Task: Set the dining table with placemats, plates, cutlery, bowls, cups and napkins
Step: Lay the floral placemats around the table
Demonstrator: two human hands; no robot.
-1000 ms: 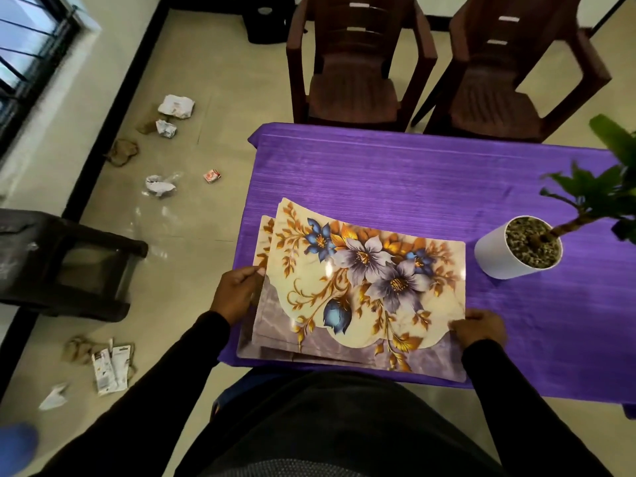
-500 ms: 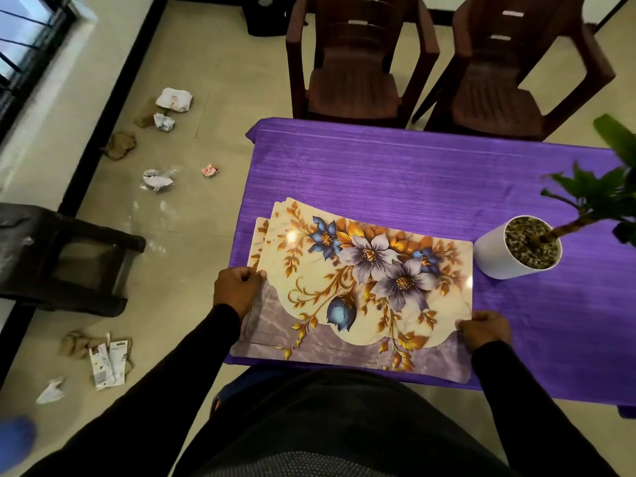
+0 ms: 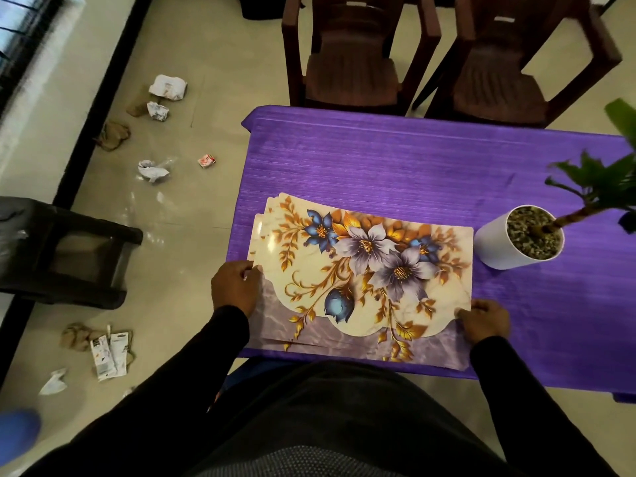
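Observation:
A stack of floral placemats [image 3: 364, 270], cream with blue and lilac flowers and a lilac lower border, lies on the near left part of the purple tablecloth [image 3: 413, 160]. My left hand [image 3: 235, 287] grips the stack's left edge, fingers curled over it. My right hand [image 3: 485, 320] holds the lower right corner of the top mat, thumb on top. The mats are slightly fanned, with lower edges peeking out at the left and bottom.
A white pot with a green plant [image 3: 519, 237] stands just right of the mats. Two brown plastic chairs [image 3: 351, 60] [image 3: 509, 67] face the far table edge. A dark stool [image 3: 65, 253] and crumpled litter [image 3: 153, 170] lie on the floor to the left.
The raised top mat has come down and the stack now lies flatter on the cloth, shifted slightly right. Both hands kept their hold at the edges.

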